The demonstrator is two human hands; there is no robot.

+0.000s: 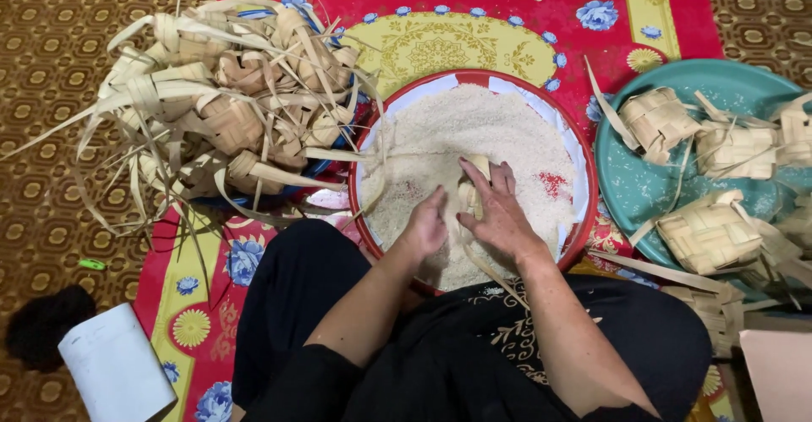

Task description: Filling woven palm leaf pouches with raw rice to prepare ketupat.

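**Both Hands at the Rice Basin: Positions and Clearances**

The round red-rimmed basin point(584, 187) sits centre frame on a red floral mat point(668, 12), filled with white rice point(474, 134). Its left rim touches a heap of empty woven palm-leaf pouches point(228, 109), whose loose strips trail over the rim and onto the patterned brown floor covering point(51, 41). Its right rim lies just beside a teal tray point(651, 189) carrying filled-looking woven pouches point(709, 232). Open rice surface remains in the far half of the basin; the near half is occupied by the hands.

A white, unmarked rolled sheet point(114, 363) lies at lower left beside a dark bundle point(42, 325). A small green item point(91, 264) rests on the floor covering nearby.

The left hand point(425, 227) is curled into a loose fist over the rice; what it grips cannot be determined. The right hand point(499, 215) has fingers extended and slightly spread, pressed against a woven pouch point(470, 195) standing between both hands in the rice. A leaf strip point(495, 276) runs from the pouch toward the person's lap.
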